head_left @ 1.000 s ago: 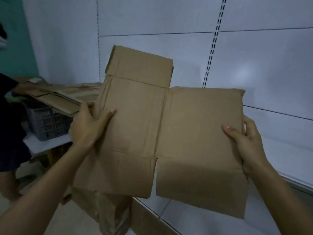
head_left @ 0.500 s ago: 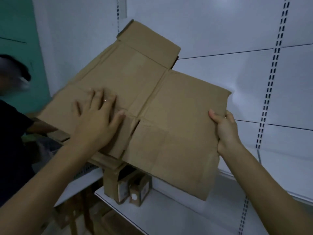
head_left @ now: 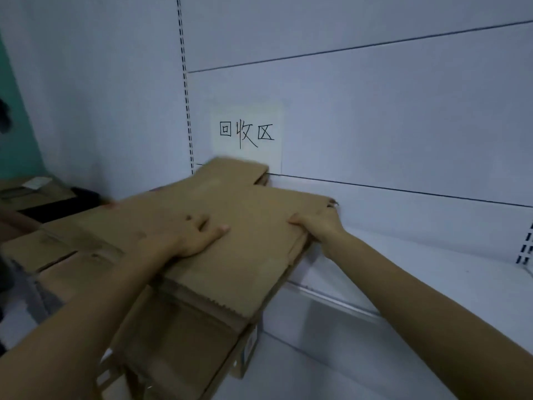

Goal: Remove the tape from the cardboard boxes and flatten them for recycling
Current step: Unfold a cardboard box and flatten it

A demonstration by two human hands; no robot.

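Note:
A flattened brown cardboard box (head_left: pixel 248 215) lies on top of a stack of flattened cardboard (head_left: pixel 86 249) on the white shelf (head_left: pixel 403 264). My left hand (head_left: pixel 196 235) rests flat on its top with the fingers spread. My right hand (head_left: pixel 317 223) grips the box's right edge, thumb on top and fingers curled under it. The box's far flap reaches the back wall below a paper sign (head_left: pixel 246 134) with handwritten characters. No tape shows on the box.
More cardboard (head_left: pixel 173 342) hangs below the shelf's front edge, over a small labelled box (head_left: pixel 248 350). At the far left are another cardboard pile (head_left: pixel 31 189) and a dark sleeve of another person (head_left: pixel 5 116). Slotted uprights run up the white back wall.
The flattened box has come down from mid-air onto the cardboard stack on the shelf. My left hand stays flat on top and my right hand keeps hold of the right edge.

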